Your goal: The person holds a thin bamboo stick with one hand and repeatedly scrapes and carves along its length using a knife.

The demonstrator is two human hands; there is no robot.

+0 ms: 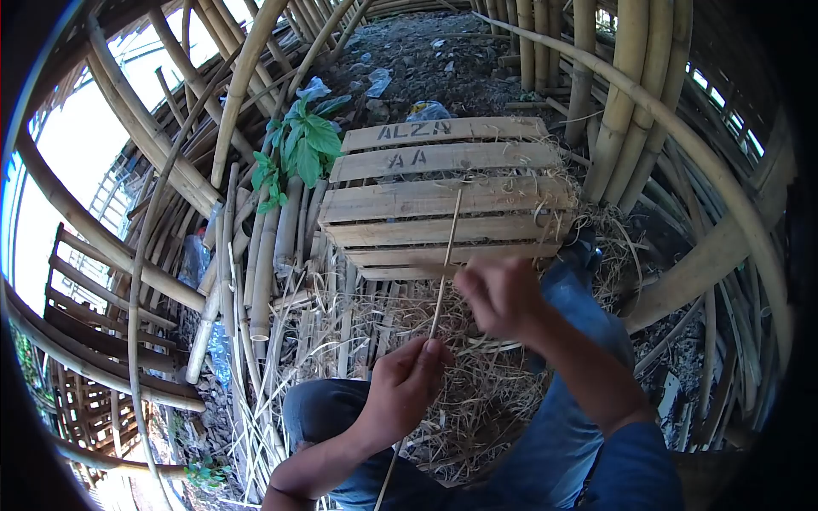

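Observation:
A long thin bamboo strip runs upward from between my legs, its far end over the slatted wooden crate. My left hand is closed around the strip, thumb pressed on top. Higher up and to the right, my right hand is closed beside the strip, in front of the crate's near edge. A blurred, thin, dark object juts left from the right hand and crosses the strip; motion smears its shape, so I cannot tell what it is.
Pale shavings cover the ground between my legs. Bamboo poles and a leafy green plant are left of the crate. More upright poles stand at right, with a curved pole arching past them.

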